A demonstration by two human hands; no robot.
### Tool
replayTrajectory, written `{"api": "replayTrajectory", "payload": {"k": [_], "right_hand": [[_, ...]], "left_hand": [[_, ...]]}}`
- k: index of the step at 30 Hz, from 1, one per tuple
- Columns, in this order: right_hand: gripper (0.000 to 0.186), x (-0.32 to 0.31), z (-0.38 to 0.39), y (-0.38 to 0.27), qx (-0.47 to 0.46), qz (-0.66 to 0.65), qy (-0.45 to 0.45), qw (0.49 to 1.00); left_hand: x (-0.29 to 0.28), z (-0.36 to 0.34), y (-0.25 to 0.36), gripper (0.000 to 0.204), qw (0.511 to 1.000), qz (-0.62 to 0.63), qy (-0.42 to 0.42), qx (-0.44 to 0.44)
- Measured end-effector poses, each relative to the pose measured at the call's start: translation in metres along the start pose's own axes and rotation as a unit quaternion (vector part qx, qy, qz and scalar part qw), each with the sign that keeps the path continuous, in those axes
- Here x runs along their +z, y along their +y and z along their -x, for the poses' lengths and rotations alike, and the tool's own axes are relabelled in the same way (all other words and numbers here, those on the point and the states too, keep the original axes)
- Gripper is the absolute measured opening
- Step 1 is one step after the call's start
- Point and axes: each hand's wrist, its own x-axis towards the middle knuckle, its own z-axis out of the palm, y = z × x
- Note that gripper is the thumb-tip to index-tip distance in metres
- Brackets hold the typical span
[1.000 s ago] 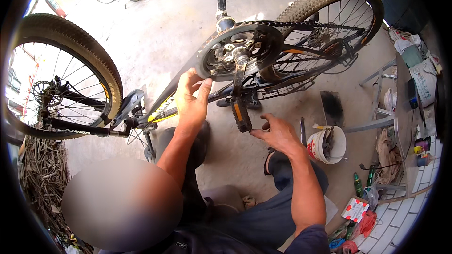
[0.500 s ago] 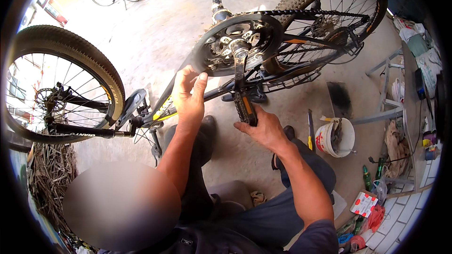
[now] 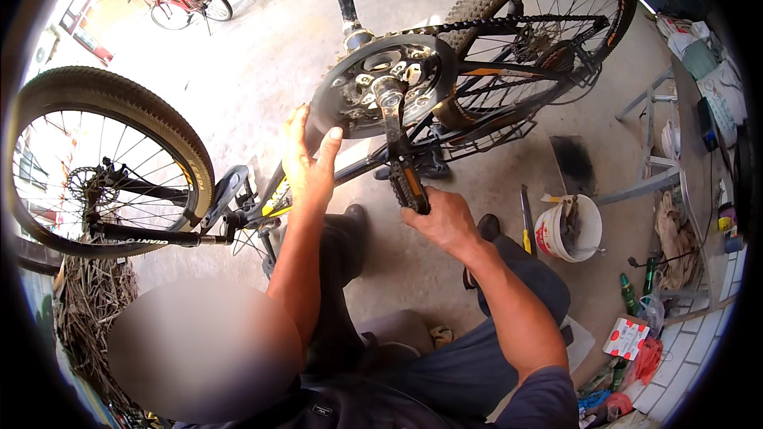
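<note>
A bicycle's black chainring (image 3: pixel 362 87) fills the upper middle, with the crank arm (image 3: pixel 393 129) reaching down from its hub to a black-and-orange pedal (image 3: pixel 404 178). My left hand (image 3: pixel 312 157) is at the chainring's lower-left edge, fingers raised and thumb apart. My right hand (image 3: pixel 445 222) grips the pedal from below and the right. The front wheel (image 3: pixel 143 107) is at the left, the rear wheel (image 3: pixel 608 24) at upper right, and a chain (image 3: pixel 524 22) runs toward the latter.
On the concrete floor (image 3: pixel 254 40) are a white bucket (image 3: pixel 578 230), a yellow-handled tool (image 3: pixel 526 234), a dark plate (image 3: pixel 574 163) and bottles (image 3: pixel 628 294). A metal stand (image 3: pixel 644 187) and clutter line the right. Dry sticks (image 3: pixel 91 302) lie lower left; a red bicycle (image 3: pixel 179 8) stands behind.
My right hand has moved up onto the pedal and closed on it. My left hand stays at the chainring's edge. The bicycle sits slightly further left in the picture.
</note>
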Motion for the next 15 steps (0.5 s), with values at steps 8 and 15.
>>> {"api": "replayTrajectory", "payload": {"k": [8,15], "right_hand": [[0.031,0.005,-0.002,-0.006,0.007,0.034,0.021,0.999],[0.035,0.009,-0.008,0.003,0.0,-0.007,0.01,1.0]], "left_hand": [[-0.006,-0.004,-0.009,0.065,0.991,0.057,-0.096,-0.067],[-0.019,-0.01,-0.029,0.088,0.974,-0.063,-0.168,-0.14]]}}
